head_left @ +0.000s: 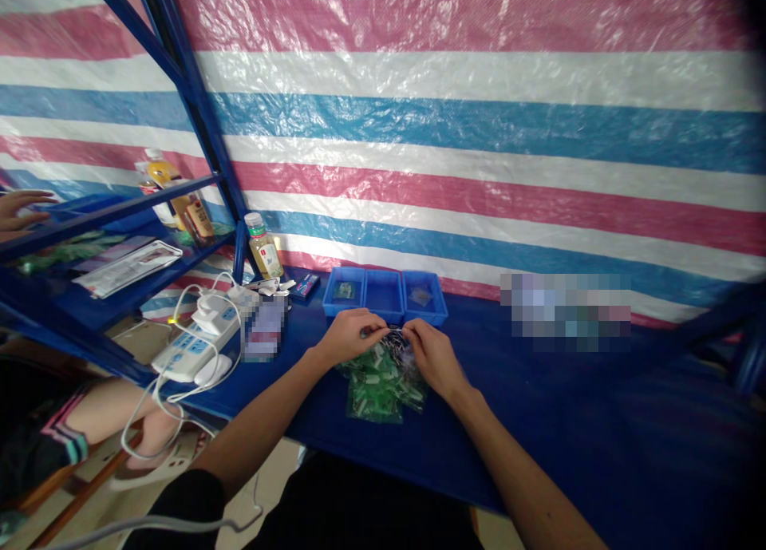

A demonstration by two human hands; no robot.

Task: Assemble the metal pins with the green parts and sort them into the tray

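My left hand is closed in a pinch, thumb against fingers, just in front of the blue bins. Facing it, my right hand pinches too, with its fingertips a short way from the left ones. A small, thin, pale piece shows between the two sets of fingertips, too small to name. Below the fingers lies a heap of small dark and shiny parts. Nearer to me, several small green plastic bags are piled on the blue table, with pale pieces showing in them.
Three joined blue bins stand behind my hands; the outer two hold small bags. To the left are a bottle, a small blue box, a phone-like blurred item and a white power strip with cables. Another person's hand shows far left.
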